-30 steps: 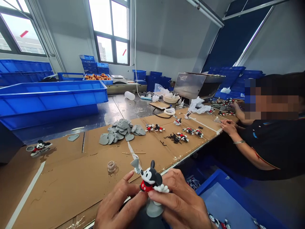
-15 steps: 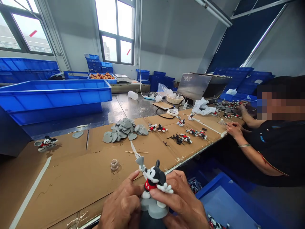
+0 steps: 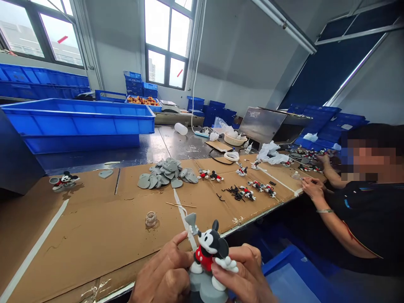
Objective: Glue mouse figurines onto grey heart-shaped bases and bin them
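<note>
Here both hands close on one small mouse figure [image 3: 208, 252], held upright over the near edge of the table, low in the middle of the view. The left hand [image 3: 164, 275] pinches it from the left, thumb stretched up toward the figure's raised arm, which holds a little grey cup aloft. The right hand [image 3: 248, 275] wraps the other side, fingers curled just under the white glove and pressed against the grey base [image 3: 205, 288] on which the figure stands. The figure has a black head, red shorts and white feet.

Beyond the hands lies brown cardboard [image 3: 94, 227] taped over the table. A small clear jar [image 3: 151, 219] sits on it near the figure, and a thin wooden stick [image 3: 179, 205] lies just past that. Farther back is a heap of grey bases [image 3: 167, 173], with two small figures [image 3: 211, 174] just beside it and more figures and black bits [image 3: 249, 189] to the right. A finished figure [image 3: 65, 181] lies alone at the far left. A big blue bin [image 3: 82, 124] stands behind the cardboard on the metal tabletop.

At the right a co-worker in a black shirt [image 3: 369, 214] leans over the table, one hand [image 3: 311, 185] on the cardboard edge. A blue bin [image 3: 284, 277] sits below, to the right of the person's hands.
</note>
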A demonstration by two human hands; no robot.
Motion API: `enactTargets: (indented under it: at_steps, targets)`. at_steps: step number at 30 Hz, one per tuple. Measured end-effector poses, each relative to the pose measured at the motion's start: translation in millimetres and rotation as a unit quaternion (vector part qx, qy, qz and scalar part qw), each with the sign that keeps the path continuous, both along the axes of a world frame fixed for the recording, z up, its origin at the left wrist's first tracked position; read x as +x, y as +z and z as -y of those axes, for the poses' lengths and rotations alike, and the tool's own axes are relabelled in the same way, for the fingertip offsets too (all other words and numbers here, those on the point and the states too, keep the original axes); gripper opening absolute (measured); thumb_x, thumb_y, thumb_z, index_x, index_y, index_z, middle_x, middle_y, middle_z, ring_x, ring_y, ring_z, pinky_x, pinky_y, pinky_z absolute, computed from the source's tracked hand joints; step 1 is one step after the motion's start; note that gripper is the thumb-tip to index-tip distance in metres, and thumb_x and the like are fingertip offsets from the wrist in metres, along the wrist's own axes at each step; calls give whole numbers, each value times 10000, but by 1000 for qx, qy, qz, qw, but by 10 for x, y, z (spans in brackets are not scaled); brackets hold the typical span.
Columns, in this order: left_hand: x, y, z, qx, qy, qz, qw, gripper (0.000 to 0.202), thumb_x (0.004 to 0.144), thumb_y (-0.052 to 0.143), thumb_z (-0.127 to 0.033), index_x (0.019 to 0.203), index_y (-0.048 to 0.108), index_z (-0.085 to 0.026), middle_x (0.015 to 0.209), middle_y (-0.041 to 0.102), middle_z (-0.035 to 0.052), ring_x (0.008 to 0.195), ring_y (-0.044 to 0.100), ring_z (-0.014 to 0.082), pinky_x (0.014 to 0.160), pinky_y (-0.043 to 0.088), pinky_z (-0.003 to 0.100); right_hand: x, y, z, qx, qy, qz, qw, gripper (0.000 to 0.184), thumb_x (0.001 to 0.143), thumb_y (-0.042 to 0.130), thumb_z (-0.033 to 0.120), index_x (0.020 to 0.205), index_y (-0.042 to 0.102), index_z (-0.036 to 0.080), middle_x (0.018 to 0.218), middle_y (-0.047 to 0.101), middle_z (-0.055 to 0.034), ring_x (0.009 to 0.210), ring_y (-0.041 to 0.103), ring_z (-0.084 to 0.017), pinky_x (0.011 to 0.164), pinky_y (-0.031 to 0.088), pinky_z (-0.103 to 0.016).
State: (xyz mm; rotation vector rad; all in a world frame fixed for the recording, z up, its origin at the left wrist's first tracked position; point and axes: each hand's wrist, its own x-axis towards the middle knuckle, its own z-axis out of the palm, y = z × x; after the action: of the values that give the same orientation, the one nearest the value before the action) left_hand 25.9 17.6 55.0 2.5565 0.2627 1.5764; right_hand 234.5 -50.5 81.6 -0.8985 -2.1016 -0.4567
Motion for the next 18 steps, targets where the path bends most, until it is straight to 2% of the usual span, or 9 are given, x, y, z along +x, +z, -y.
enactTargets:
  at_steps: [4,9,14,18]
  targets:
    - [-2,-14,6,13,12,-15,1000,252,919,410,28,791,450,-185,892,697,52,796,696,104,1035,535,464,-52,8,12,-10,-16,-42,999,244,900,622,126,1134,602,194,871,785,-27,722,691,-161,684,496,-316]
    - [47,87,37,26,29,19,999,327,979,324,-3,738,458,-179,767,680,24,760,701,78,1002,558,359,-129,12,26,-34,-9,-86,996,318,821,610,27,1082,600,210,857,772,-7,713,681,-157,708,517,-308]
    - [79,27,-18,9,7,25,1000,234,947,416,-10,792,462,-179,807,674,23,708,666,79,1022,544,420,-147,-25,-33,-36,3,-121,992,351,800,618,11,1077,609,227,844,766,-6,698,673,-159,658,537,-293]
    - [77,-23,-66,-61,-25,5,998,267,834,510,76,874,473,-185,862,689,11,769,667,90,1075,497,423,-188,-29,-112,28,-15,-174,984,155,906,585,93,998,614,214,771,743,-5,696,630,-149,660,528,-288]
